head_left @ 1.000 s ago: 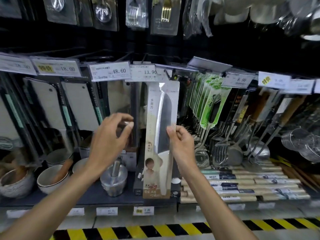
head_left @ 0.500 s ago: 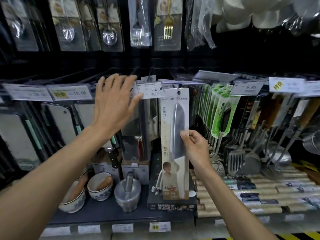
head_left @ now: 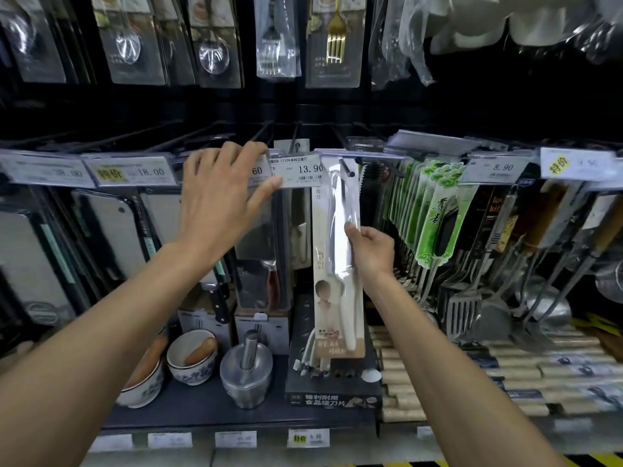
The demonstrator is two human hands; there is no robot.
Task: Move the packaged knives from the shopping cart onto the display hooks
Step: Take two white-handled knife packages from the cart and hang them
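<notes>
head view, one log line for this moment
phase: hanging | right hand grips packaged knife | package top at display hook | left hand touches price tag

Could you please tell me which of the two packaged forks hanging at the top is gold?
The right-hand fork, above the knife; the left fork beside it is silver.

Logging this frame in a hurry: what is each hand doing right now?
Left hand: open, fingers touching the price tag.
Right hand: gripping the packaged knife.
</notes>
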